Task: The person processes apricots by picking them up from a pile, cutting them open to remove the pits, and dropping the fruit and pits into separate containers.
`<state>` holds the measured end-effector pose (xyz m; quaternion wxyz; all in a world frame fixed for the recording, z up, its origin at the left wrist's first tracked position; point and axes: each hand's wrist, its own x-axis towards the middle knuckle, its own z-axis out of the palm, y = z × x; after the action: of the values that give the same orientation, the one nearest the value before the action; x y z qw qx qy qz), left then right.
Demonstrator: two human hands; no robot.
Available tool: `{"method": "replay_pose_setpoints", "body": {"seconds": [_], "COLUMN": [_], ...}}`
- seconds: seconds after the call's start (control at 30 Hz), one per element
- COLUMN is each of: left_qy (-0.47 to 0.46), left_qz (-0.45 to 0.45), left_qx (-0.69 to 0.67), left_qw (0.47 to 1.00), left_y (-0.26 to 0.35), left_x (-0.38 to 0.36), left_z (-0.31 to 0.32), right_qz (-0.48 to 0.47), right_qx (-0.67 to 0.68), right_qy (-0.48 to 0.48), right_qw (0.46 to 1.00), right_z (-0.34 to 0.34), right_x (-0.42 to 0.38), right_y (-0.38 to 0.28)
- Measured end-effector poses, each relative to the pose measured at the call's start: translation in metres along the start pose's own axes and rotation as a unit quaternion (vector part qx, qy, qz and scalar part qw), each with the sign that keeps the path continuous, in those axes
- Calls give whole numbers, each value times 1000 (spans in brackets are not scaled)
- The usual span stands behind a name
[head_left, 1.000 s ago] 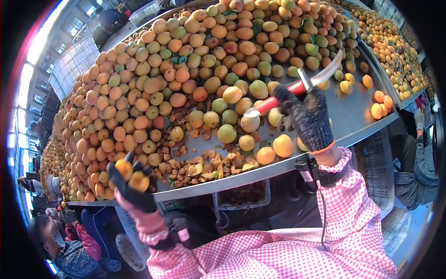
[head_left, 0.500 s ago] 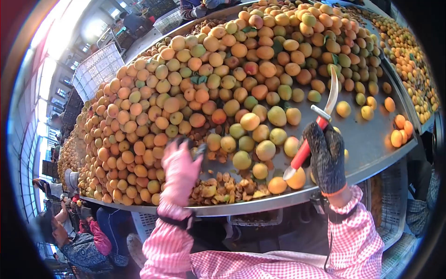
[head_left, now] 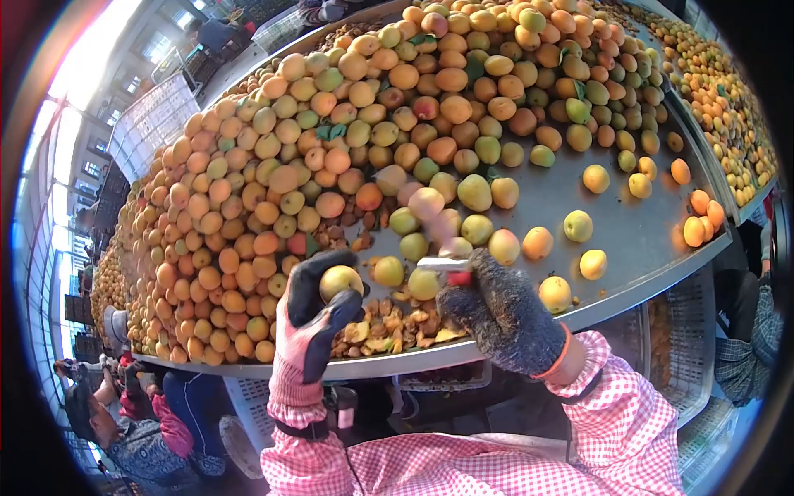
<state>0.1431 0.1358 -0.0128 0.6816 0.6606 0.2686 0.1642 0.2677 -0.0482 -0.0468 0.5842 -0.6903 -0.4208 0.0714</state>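
An apricot [head_left: 340, 283] is gripped between the thumb and fingers of my left hand [head_left: 304, 331], which wears a pink and dark glove. My right hand [head_left: 517, 318], in a dark knit glove, is wrapped around the red handle [head_left: 460, 279] of a curved knife. The knife's metal guard [head_left: 442, 264] shows beside the fist; its blade is smeared by motion and points up and to the left. Below and between the hands lies a heap of torn apricot pieces [head_left: 389, 331]. A large pile of whole apricots [head_left: 265, 174] spreads beyond my left hand.
The metal table [head_left: 612, 223] has a raised front rim and holds scattered apricots at the right. Another table of apricots [head_left: 736, 124] adjoins it. White crates [head_left: 153, 124] stand at the far left and below the table. Another person [head_left: 157, 430] is at the lower left.
My left hand has taken hold of an apricot and turned palm up. My right hand has swung the knife left and down, towards my left hand. Several apricots now lie apart at the right.
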Motion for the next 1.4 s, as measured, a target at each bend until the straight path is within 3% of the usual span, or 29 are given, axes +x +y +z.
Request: {"method": "replay_pose_setpoints", "body": {"seconds": [0.03,0.07,0.1,0.17,0.2,0.23,0.3,0.37,0.4,0.43,0.5,0.53,0.63,0.67,0.7,0.77,0.8,0.9,1.0,1.1,1.17,1.3,1.37,1.4], "left_qy": [-28,-48,-12,99,130,114,134,71,72,74,49,40,92,165,169,163,204,241,267,285,314,337,301,294], "left_qz": [0,3,121,135,33,62,21,224,119,114,269,292,204,221,219,129,25,44,43,58,76,84,86,177], "left_qx": [-85,-184,146,-31,-155,-79,-124,147,-61,-69,204,243,177,120,119,-1,-225,-230,-214,-192,-167,-143,-183,-36], "left_qw": [996,982,982,985,979,988,983,961,988,988,940,924,959,954,954,978,953,942,938,937,932,927,932,939], "left_y": [5,-3,-12,-16,-13,-34,-50,-82,-76,-71,-66,-74,-76,-74,-71,-57,-48,-48,-45,-44,-48,-42,-48,-54], "left_x": [-10,-17,-19,-27,-29,-27,-23,-11,-11,-12,-9,-4,-10,-7,-7,-8,-8,-8,-10,-14,-13,-12,-16,-15], "left_z": [1,-2,-2,11,12,0,-7,-18,-12,-13,-24,-33,-32,-23,-22,-20,-15,-16,-20,-21,-22,-24,-27,-27], "right_qz": [31,-6,-8,-28,-149,-149,-66,-67,-8,51,57,47,21,6,6,-26,-28,-23,-94,-76,-21,-31,-65,-222], "right_qx": [80,67,62,48,-75,-80,7,-29,-14,2,-42,-65,-96,-108,-108,-150,-151,-205,-242,-258,-271,-232,-73,-56], "right_qy": [-7,-15,-19,-39,-31,-37,-57,-67,-75,-84,-104,-108,-118,-113,-118,-115,-115,-116,-143,-120,-163,-150,-145,-99], "right_qw": [996,998,998,998,986,985,996,995,997,995,992,991,988,988,987,982,981,972,955,956,949,961,985,968], "right_z": [8,12,18,32,40,47,61,69,73,76,83,87,99,102,105,108,110,113,117,125,125,139,144,147], "right_x": [-1,-2,-3,-10,-12,-14,-15,-11,-9,-8,-5,-4,1,1,1,2,3,6,7,-1,1,1,5,11], "right_y": [-5,-13,-20,-28,-25,-23,-21,-25,-27,-27,-24,-22,-24,-24,-23,-21,-22,-28,-28,-24,-36,-32,-20,-10]}}
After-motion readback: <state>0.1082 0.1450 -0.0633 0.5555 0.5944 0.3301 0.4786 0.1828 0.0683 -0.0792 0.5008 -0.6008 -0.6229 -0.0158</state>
